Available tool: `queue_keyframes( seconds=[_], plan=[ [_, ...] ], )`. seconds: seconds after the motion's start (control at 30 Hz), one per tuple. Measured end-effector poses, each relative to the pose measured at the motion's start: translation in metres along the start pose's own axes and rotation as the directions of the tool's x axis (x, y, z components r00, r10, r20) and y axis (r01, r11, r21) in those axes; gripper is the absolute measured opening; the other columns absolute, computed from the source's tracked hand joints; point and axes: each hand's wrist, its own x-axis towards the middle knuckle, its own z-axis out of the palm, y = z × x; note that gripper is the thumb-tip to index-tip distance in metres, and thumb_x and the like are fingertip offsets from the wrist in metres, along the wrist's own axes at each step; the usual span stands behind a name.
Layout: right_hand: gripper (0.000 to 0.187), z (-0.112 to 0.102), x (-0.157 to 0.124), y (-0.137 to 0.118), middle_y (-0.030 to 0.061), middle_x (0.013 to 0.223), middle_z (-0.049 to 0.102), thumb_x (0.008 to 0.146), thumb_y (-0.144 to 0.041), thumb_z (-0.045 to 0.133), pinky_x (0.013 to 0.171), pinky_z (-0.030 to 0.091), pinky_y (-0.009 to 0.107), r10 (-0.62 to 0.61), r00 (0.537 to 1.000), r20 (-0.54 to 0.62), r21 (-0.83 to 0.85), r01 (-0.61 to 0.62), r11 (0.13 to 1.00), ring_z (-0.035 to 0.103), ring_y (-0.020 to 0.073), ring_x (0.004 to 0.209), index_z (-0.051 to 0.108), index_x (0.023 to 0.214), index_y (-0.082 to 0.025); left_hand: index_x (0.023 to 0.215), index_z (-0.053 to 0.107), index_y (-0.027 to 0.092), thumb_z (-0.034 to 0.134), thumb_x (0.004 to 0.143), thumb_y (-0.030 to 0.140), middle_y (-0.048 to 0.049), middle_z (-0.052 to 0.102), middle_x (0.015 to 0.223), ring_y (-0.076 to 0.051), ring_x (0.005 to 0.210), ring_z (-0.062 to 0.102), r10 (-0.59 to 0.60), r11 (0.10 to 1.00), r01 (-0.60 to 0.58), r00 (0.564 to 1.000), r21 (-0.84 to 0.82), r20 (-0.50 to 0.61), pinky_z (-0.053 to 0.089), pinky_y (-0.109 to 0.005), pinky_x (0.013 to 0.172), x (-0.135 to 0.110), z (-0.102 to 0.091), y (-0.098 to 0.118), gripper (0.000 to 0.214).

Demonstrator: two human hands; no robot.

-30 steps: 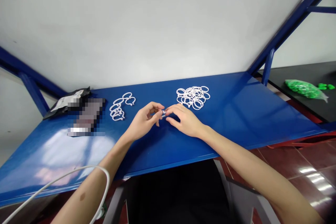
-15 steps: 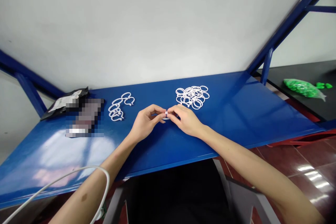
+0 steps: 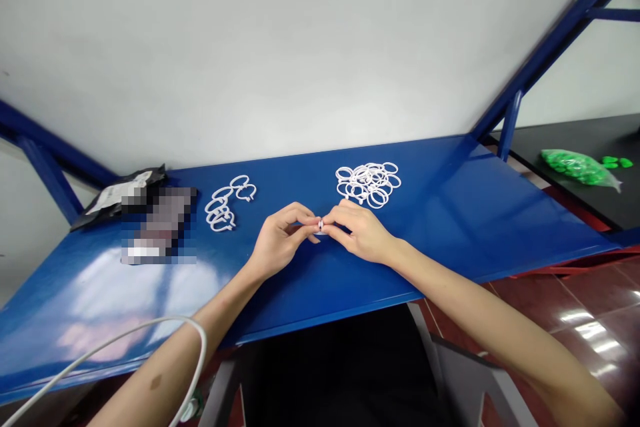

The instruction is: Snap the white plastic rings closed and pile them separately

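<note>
My left hand (image 3: pixel 281 240) and my right hand (image 3: pixel 359 232) meet over the middle of the blue table (image 3: pixel 450 213). Both pinch one small white plastic ring (image 3: pixel 320 224) between their fingertips, and most of the ring is hidden by the fingers. Just behind my right hand lies a pile of several white rings (image 3: pixel 369 183). To the left of my left hand lies a smaller group of white rings (image 3: pixel 226 205), some of them linked.
A black packet (image 3: pixel 120 195) and a blurred-out object (image 3: pixel 159 225) lie at the table's left. A white cable (image 3: pixel 115 347) crosses my left forearm. On a dark bench at the far right sits a bag of green parts (image 3: pixel 577 166). Blue frame struts rise on both sides.
Both hands have slid slightly toward me and closed tighter together on the ring; the fingertips now press against each other.
</note>
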Motion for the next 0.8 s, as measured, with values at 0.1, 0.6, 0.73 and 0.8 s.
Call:
queue_keyframes(
  seconds=[0.1, 0.6, 0.73, 0.8],
  plan=[
    [0.023, -0.001, 0.0, -0.001, 0.0033, 0.09, 0.074, 0.105, -0.032, 0.051, 0.074, 0.047, 0.032, -0.021, 1.0, 0.018, -0.007, 0.021, 1.0, 0.056, 0.0197, 0.08, 0.069, 0.095, -0.023, 0.078, 0.07, 0.018, 0.077, 0.085, 0.034, -0.001, 0.064, 0.089, -0.012, 0.064, 0.07, 0.011, 1.0, -0.011, 1.0, 0.013, 0.018, 0.063, -0.028, 0.062, -0.001, 0.0, -0.002, 0.019],
    [0.013, -0.006, 0.008, 0.03, 0.0058, 0.097, 0.07, 0.102, -0.028, 0.057, 0.084, 0.048, 0.036, 0.177, 0.97, -0.166, -0.168, -0.205, 0.964, 0.061, 0.0236, 0.098, 0.065, 0.096, -0.021, 0.119, 0.068, 0.018, 0.053, 0.095, 0.022, -0.0127, 0.069, 0.115, -0.031, 0.114, 0.061, 0.217, 0.453, -0.077, 0.976, 0.888, -0.026, 0.051, -0.048, 0.101, 0.022, -0.041, -0.02, 0.029],
    [0.013, -0.023, 0.005, 0.05, 0.0095, 0.105, 0.065, 0.101, -0.026, 0.055, 0.086, 0.051, 0.04, 0.201, 0.92, -0.338, -0.29, -0.305, 0.907, 0.059, 0.0267, 0.103, 0.067, 0.1, -0.021, 0.13, 0.063, 0.008, 0.049, 0.093, 0.022, -0.0228, 0.064, 0.129, -0.041, 0.121, 0.053, 0.146, 0.169, 0.166, 0.971, 0.971, -0.192, 0.044, -0.056, 0.102, 0.026, -0.073, -0.032, 0.042],
    [0.014, -0.03, 0.003, 0.059, 0.0109, 0.107, 0.062, 0.1, -0.027, 0.056, 0.085, 0.052, 0.041, 0.229, 0.889, -0.397, -0.325, -0.369, 0.871, 0.058, 0.0277, 0.104, 0.069, 0.101, -0.021, 0.129, 0.064, 0.007, 0.048, 0.092, 0.022, -0.0244, 0.065, 0.128, -0.044, 0.119, 0.052, 0.083, 0.104, 0.223, 0.969, 0.969, -0.232, 0.044, -0.057, 0.098, 0.026, -0.083, -0.034, 0.043]
  ],
)
